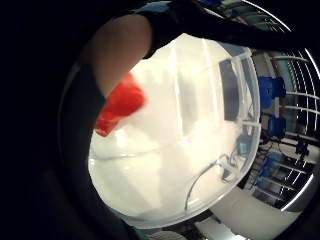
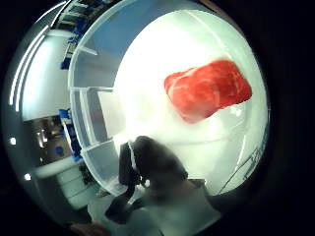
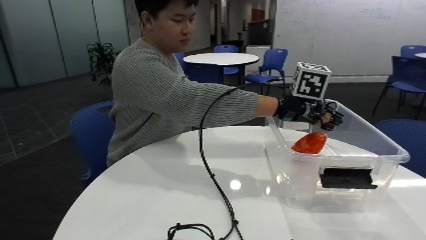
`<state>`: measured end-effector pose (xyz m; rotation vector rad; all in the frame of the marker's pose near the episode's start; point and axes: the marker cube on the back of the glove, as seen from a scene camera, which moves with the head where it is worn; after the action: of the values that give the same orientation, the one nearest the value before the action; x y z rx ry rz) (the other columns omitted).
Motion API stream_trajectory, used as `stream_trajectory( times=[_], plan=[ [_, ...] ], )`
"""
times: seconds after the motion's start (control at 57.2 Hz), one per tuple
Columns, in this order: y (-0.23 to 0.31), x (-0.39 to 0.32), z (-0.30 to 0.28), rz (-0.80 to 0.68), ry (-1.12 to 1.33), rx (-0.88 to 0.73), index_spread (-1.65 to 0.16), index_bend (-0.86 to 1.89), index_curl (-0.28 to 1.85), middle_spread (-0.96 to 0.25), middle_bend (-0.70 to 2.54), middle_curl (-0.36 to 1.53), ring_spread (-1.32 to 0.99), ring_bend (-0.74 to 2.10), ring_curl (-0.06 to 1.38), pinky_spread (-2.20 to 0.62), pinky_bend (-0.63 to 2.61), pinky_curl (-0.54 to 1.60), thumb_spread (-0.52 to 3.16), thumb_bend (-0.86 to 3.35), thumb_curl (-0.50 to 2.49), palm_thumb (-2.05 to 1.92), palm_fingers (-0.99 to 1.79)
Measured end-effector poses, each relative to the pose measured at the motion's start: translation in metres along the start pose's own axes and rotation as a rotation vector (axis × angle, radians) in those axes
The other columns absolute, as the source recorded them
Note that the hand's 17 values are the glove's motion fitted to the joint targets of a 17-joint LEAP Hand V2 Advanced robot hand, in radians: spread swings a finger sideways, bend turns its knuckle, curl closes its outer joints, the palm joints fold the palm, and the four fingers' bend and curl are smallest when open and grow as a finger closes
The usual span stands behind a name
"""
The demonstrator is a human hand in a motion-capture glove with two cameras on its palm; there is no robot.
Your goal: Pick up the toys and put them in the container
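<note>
Toy meat (image 3: pixel 309 143), a red slab, sits inside the clear plastic container (image 3: pixel 393 150) below the gloved right hand (image 3: pixel 311 114), whose loosely curled fingers hold nothing, so a careless withdrawal could clip the container's rim and shove it across the table (image 3: pixel 166 185).

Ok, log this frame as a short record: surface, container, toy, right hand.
surface: white round table
container: clear plastic bin on the table, black latch facing the camera
toy: red meat toy inside the bin, apart from the hand; resting or falling, cannot tell
right hand: gloved hand above the bin, fingers relaxed, holding nothing
</note>
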<state>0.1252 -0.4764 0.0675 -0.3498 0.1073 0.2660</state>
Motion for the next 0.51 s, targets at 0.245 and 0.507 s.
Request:
stream_trajectory(
  times=[0.245,0.507],
  plan=[
    [0.048,-0.016,-0.015,-0.036,-0.074,0.068,-0.39,0.12,0.53,-0.18,0.12,0.51,-0.14,0.17,0.49,0.06,0.74,0.37,1.13,-0.09,0.41,-0.12,-0.21],
    [0.215,0.048,-0.039,-0.161,-0.302,0.264,-0.39,0.16,0.45,-0.17,0.15,0.42,-0.11,0.17,0.44,0.07,0.66,0.35,1.18,-0.09,0.27,-0.12,-0.13]
  ],
)
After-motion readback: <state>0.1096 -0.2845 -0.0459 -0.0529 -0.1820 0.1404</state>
